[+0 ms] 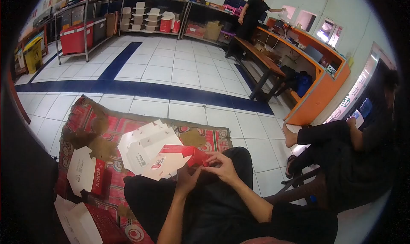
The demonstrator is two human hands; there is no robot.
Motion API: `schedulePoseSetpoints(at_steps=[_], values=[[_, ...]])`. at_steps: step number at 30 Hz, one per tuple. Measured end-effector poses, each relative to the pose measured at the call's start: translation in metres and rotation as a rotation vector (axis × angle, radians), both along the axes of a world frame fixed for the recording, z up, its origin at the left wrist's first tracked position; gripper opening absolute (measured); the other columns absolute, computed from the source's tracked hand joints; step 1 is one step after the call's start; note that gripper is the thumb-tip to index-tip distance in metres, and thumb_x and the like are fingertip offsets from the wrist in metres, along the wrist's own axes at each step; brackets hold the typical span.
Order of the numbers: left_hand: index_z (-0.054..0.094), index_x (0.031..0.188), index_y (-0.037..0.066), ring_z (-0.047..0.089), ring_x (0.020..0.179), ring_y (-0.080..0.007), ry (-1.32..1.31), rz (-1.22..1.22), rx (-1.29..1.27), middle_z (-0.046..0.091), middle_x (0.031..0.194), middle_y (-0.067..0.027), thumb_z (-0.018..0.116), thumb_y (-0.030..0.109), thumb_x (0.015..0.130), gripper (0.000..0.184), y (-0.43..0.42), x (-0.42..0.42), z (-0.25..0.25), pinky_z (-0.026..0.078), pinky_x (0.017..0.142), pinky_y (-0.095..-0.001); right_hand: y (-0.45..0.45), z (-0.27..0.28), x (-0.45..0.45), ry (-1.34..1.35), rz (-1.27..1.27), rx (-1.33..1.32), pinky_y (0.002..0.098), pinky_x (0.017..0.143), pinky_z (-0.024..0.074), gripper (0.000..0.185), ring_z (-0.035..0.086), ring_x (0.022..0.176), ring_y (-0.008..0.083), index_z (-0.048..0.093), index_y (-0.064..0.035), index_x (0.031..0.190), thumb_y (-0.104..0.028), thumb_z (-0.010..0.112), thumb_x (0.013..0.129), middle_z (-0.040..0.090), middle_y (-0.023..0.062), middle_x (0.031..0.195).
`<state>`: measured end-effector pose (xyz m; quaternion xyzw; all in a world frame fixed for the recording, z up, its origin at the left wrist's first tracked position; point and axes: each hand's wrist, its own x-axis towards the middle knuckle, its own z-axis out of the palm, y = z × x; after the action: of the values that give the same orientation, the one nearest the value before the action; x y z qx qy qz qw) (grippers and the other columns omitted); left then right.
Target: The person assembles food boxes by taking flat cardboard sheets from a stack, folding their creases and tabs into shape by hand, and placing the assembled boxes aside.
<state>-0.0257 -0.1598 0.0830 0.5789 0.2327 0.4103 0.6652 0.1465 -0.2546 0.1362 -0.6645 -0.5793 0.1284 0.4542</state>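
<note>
A partly folded red and white cardboard box [174,158] is held above my lap, its printed white flap pointing left. My left hand [188,179] is closed on its lower edge, near the red side. My right hand [222,168] pinches the red end of the same box with bent fingers. Just beyond it, a stack of flat white cardboard blanks [143,143] lies on the patterned mat [213,137]. To the left stand a folded red and white box [98,178] with its lid up and another open box [100,222] closer to me.
A seated person [363,146] is close on my right, beside a dark stool. Another person [254,11] stands at the orange counter [314,94], near a wooden bench [260,56]. Metal shelving [87,30] with containers lines the back. White floor tiles [183,69] surround the mat.
</note>
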Motion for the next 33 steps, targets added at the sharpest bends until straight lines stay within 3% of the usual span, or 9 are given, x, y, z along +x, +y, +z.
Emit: schedulePoseSetpoints(at_steps=[3, 6, 8, 14, 18, 23, 30, 32, 33], values=[[0.060, 0.142, -0.003, 0.078, 0.105, -0.0233, 0.044, -0.065, 0.028, 0.075, 0.123, -0.0164, 0.081, 0.010, 0.098, 0.051, 0.002, 0.001, -0.016, 0.062, 0.088, -0.0354, 0.000, -0.020, 0.006, 0.388, -0.009, -0.234, 0.0249, 0.074, 0.0605, 0.044, 0.074, 0.094, 0.0123, 0.071, -0.0022, 0.125, -0.010, 0.093, 0.089, 0.067, 0.0100, 0.134], [0.055, 0.151, -0.002, 0.077, 0.108, -0.0268, 0.031, -0.096, 0.234, 0.071, 0.130, -0.0194, 0.081, 0.007, 0.094, 0.063, 0.002, 0.009, -0.035, 0.062, 0.090, -0.0388, 0.005, -0.043, 0.011, 0.561, -0.052, -0.327, 0.0355, 0.097, 0.0603, 0.072, 0.071, 0.118, 0.0198, 0.059, -0.0048, 0.150, -0.018, 0.095, 0.089, 0.067, 0.0140, 0.141], [0.052, 0.156, 0.000, 0.076, 0.108, -0.0291, 0.026, -0.078, 0.429, 0.070, 0.133, -0.0206, 0.080, 0.006, 0.093, 0.069, -0.003, 0.011, -0.036, 0.061, 0.091, -0.0406, 0.008, -0.082, 0.024, 0.527, 0.071, -0.240, 0.0302, 0.070, 0.0604, 0.060, 0.072, 0.088, 0.0119, 0.058, -0.0053, 0.144, -0.019, 0.090, 0.095, 0.070, 0.0070, 0.121], [0.057, 0.155, 0.004, 0.073, 0.100, -0.0397, 0.147, -0.130, 0.285, 0.071, 0.126, -0.0219, 0.076, 0.007, 0.094, 0.064, -0.011, 0.015, -0.036, 0.059, 0.092, -0.0459, -0.006, -0.077, 0.041, 1.027, 0.149, -0.489, 0.0297, 0.074, 0.0617, 0.054, 0.070, 0.093, 0.0167, 0.054, -0.0087, 0.151, -0.037, 0.074, 0.109, 0.067, 0.0048, 0.119], [0.069, 0.142, 0.007, 0.074, 0.101, -0.0400, 0.259, -0.001, 0.414, 0.075, 0.116, -0.0181, 0.069, 0.017, 0.103, 0.040, 0.001, 0.010, -0.040, 0.058, 0.089, -0.0496, -0.004, -0.063, 0.034, 0.993, -0.019, -0.234, 0.0284, 0.075, 0.0612, 0.043, 0.068, 0.097, 0.0159, 0.057, -0.0111, 0.150, -0.035, 0.063, 0.115, 0.064, 0.0056, 0.122], [0.075, 0.131, 0.011, 0.073, 0.100, -0.0387, 0.363, 0.008, 0.622, 0.078, 0.107, -0.0133, 0.064, 0.025, 0.108, 0.030, -0.002, 0.008, -0.034, 0.053, 0.087, -0.0516, 0.006, -0.054, 0.053, -0.173, 0.051, -0.175, 0.0307, 0.086, 0.0599, 0.036, 0.065, 0.108, 0.0147, 0.059, -0.0072, 0.148, -0.020, 0.057, 0.115, 0.062, 0.0081, 0.129], [0.077, 0.127, 0.013, 0.075, 0.094, -0.0313, 0.402, 0.074, 0.657, 0.079, 0.101, -0.0082, 0.076, 0.025, 0.101, 0.028, -0.001, -0.001, -0.017, 0.048, 0.088, -0.0469, 0.012, -0.067, 0.071, -0.089, 0.137, -0.256, 0.0319, 0.090, 0.0598, 0.029, 0.066, 0.108, 0.0145, 0.062, -0.0039, 0.140, -0.019, 0.056, 0.115, 0.067, 0.0088, 0.122], [0.078, 0.125, 0.013, 0.075, 0.095, -0.0290, 0.444, 0.114, 0.602, 0.080, 0.100, -0.0067, 0.080, 0.025, 0.099, 0.028, 0.003, -0.004, -0.011, 0.047, 0.089, -0.0458, 0.011, -0.071, 0.073, 0.504, -0.079, -0.265, 0.0358, 0.089, 0.0617, 0.023, 0.070, 0.103, 0.0164, 0.063, -0.0065, 0.130, -0.023, 0.053, 0.118, 0.069, 0.0081, 0.118], [0.079, 0.121, 0.013, 0.075, 0.094, -0.0280, 0.407, 0.153, 0.559, 0.080, 0.099, -0.0059, 0.081, 0.025, 0.098, 0.026, 0.004, -0.006, -0.007, 0.046, 0.089, -0.0446, 0.010, -0.066, 0.070, 0.504, -0.080, -0.266, 0.0358, 0.089, 0.0617, 0.023, 0.070, 0.103, 0.0164, 0.063, -0.0065, 0.130, -0.023, 0.053, 0.118, 0.069, 0.0081, 0.118]])
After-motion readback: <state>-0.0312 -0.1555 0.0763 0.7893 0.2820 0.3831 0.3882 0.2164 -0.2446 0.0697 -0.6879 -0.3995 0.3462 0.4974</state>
